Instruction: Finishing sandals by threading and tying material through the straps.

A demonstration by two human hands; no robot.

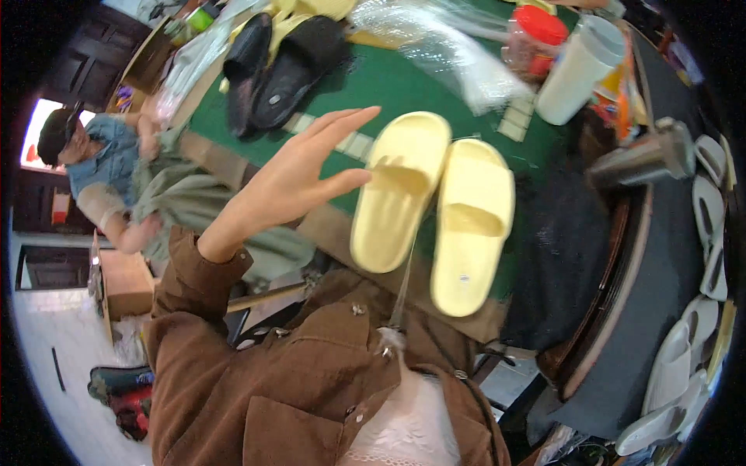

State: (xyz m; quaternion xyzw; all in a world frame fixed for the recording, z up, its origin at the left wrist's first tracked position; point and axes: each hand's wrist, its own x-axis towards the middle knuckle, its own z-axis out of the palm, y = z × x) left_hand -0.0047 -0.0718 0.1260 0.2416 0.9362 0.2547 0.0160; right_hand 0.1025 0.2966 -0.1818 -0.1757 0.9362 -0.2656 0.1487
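My left hand (pixel 291 179) hovers over the green work table (pixel 458 128) with its fingers stretched and the thumb apart, holding nothing. Just right of its fingertips lies a pale yellow slide slipper (pixel 382 229), its toe end toward the far side. A matching yellow slipper (pixel 460 272) rests close beside it on the right, with a small label on its insole. Whether my thumb touches the first slipper, I cannot tell. A pair of black slippers (pixel 299 66) sits beyond my hand to the far left. My right hand is out of the picture.
Clear plastic wrapping (pixel 435 50) covers part of the far table. At far right stand a red-lidded jar (pixel 536 39), a pale tumbler (pixel 579 74) and a dark metal cup (pixel 645 155). Grey slippers (pixel 672 357) line the right side. Another person (pixel 105 163) sits at left.
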